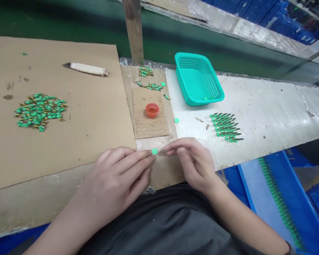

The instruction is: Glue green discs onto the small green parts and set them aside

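Close to the table's front edge, my left hand (123, 170) grips a small green disc (154, 151) between its fingertips. Small dark dots show on the disc's face. Just right of it is my right hand (192, 157), its fingers drawn together and pointing at the disc; whatever they pinch is too small and blurred to make out. Beyond both hands, a small red cup (152, 110) stands on a speckled piece of cardboard (151, 128). Another green disc (177, 120) lies to the right of that cardboard.
A pile of small green-and-brass parts (41, 111) lies on the left cardboard sheet (95, 117), below a wrapped pointed tool (87, 68). At right are a turquoise basket (190, 95) and rows of green discs with dark stems (225, 127). Smaller part piles (145, 71) sit behind the cup.
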Tool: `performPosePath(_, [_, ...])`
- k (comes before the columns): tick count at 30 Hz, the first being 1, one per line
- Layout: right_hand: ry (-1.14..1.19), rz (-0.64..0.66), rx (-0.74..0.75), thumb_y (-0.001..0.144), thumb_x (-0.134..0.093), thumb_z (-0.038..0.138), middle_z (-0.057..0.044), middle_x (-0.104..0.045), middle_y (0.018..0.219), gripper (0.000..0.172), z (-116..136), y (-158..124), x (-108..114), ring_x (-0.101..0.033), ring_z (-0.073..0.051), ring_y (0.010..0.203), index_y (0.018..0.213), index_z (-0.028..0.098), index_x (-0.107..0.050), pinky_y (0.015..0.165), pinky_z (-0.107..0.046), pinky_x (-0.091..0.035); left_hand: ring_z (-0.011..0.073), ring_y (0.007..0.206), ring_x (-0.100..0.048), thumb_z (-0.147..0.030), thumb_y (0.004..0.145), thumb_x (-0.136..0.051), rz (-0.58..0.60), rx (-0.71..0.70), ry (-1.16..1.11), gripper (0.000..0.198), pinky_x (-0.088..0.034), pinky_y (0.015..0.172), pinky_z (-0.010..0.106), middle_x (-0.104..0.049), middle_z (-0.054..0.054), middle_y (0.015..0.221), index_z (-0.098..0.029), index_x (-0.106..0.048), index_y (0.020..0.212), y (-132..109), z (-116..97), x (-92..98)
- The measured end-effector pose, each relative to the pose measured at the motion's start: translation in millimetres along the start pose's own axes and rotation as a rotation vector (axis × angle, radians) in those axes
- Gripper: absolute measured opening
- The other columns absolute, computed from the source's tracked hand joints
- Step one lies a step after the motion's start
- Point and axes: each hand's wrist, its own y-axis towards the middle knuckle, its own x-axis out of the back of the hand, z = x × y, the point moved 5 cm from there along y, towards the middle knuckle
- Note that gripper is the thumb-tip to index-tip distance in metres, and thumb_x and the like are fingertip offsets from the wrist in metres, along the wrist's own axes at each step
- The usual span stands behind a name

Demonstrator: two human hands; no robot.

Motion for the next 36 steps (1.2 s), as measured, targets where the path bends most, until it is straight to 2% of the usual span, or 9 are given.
performPosePath(2, [-0.127, 0.140, 0.083, 0.123, -0.059, 0.014, -0.009, -0.092, 0.127, 0.029, 1, -2, -8, -0.089, -0.024, 0.112, 0.144, 0.026, -0.074, 0.098, -0.042, -0.074, 0.0264, 0.108, -0.075, -0.022, 0.121, -0.065, 0.000, -0.017, 0.001, 0.026, -0.056, 0.096, 0.047, -0.090, 0.004, 0.136, -0.022, -0.079, 0.143, 1, 0, 0.3])
performPosePath(5, [-0.271, 0.250, 0.154, 0.116, -0.059, 0.007, -0.013, -0.091, 0.126, 0.030, 2, -2, -18, -0.085, -0.029, 0.115, 0.137, 0.022, -0.075, 0.100, -0.047, -0.071, 0.0261, 0.107, -0.076, -0.020, 0.121, -0.065, -0.005, -0.046, 0.022, 0.027, -0.056, 0.098, 0.046, -0.091, 0.003, 0.134, -0.022, -0.082, 0.141, 2, -2, 0.6])
performPosePath(15, [-0.279, 0.202, -0.039, 0.103, -0.069, 0.012, -0.008, -0.082, 0.107, 0.015, -13, 0, -17, -0.078, -0.030, 0.109, 0.110, 0.025, -0.071, 0.097, -0.042, -0.062, 0.0270, 0.111, -0.077, -0.022, 0.117, -0.066, 0.079, -0.052, 0.045, 0.033, -0.060, 0.098, 0.047, -0.090, 0.006, 0.136, -0.028, -0.087, 0.142, 4, -2, -1.9])
performPosePath(22, [-0.239, 0.155, -0.010, 0.098, -0.073, 0.018, -0.006, -0.081, 0.098, 0.011, -5, -1, -16, -0.076, -0.028, 0.094, 0.102, 0.027, -0.069, 0.086, -0.040, -0.060, 0.0292, 0.118, -0.075, -0.018, 0.113, -0.065, 0.128, 0.035, 0.093, 0.036, -0.060, 0.101, 0.049, -0.087, 0.010, 0.135, -0.026, -0.086, 0.141, 5, -16, -3.9])
performPosePath(26, [-0.249, 0.138, -0.029, 0.106, -0.068, 0.026, -0.007, -0.082, 0.095, 0.006, -14, -9, -20, -0.076, -0.029, 0.088, 0.102, 0.027, -0.073, 0.081, -0.042, -0.060, 0.0268, 0.122, -0.077, -0.026, 0.113, -0.074, 0.162, 0.110, 0.135, 0.034, -0.062, 0.106, 0.046, -0.087, 0.009, 0.135, -0.028, -0.084, 0.145, -10, -25, -3.2])
performPosePath(28, [-0.273, 0.136, -0.020, 0.110, -0.070, 0.035, -0.008, -0.082, 0.095, 0.012, -23, -14, -23, -0.077, -0.030, 0.086, 0.101, 0.028, -0.074, 0.080, -0.044, -0.060, 0.0257, 0.120, -0.079, -0.029, 0.114, -0.072, 0.134, 0.195, 0.159, 0.033, -0.064, 0.107, 0.044, -0.088, 0.008, 0.133, -0.031, -0.085, 0.145, -26, -16, 10.2])
performPosePath(30, [-0.298, 0.110, 0.009, 0.112, -0.072, 0.042, -0.008, -0.081, 0.093, 0.018, -26, -17, -24, -0.077, -0.031, 0.084, 0.101, 0.028, -0.074, 0.079, -0.044, -0.060, 0.0260, 0.117, -0.081, -0.030, 0.116, -0.068, 0.066, 0.346, 0.206, 0.031, -0.067, 0.107, 0.045, -0.089, 0.009, 0.128, -0.030, -0.086, 0.141, -49, 6, 40.5])
performPosePath(33, [-0.311, 0.061, 0.032, 0.113, -0.076, 0.053, -0.006, -0.079, 0.089, 0.029, -23, -20, -20, -0.076, -0.029, 0.078, 0.097, 0.029, -0.072, 0.074, -0.042, -0.060, 0.0289, 0.118, -0.081, -0.029, 0.119, -0.056, -0.087, 0.693, 0.355, 0.034, -0.068, 0.111, 0.051, -0.087, 0.015, 0.130, -0.021, -0.086, 0.135, -89, 64, 111.4])
performPosePath(36, [-0.288, 0.021, -0.009, 0.112, -0.076, 0.056, -0.002, -0.074, 0.081, 0.034, -20, -19, -14, -0.071, -0.026, 0.068, 0.092, 0.029, -0.070, 0.065, -0.039, -0.056, 0.0306, 0.126, -0.079, -0.044, 0.118, -0.075, -0.084, 0.943, 0.454, 0.029, -0.065, 0.120, 0.058, -0.083, 0.013, 0.133, -0.018, -0.081, 0.129, -113, 125, 170.4])
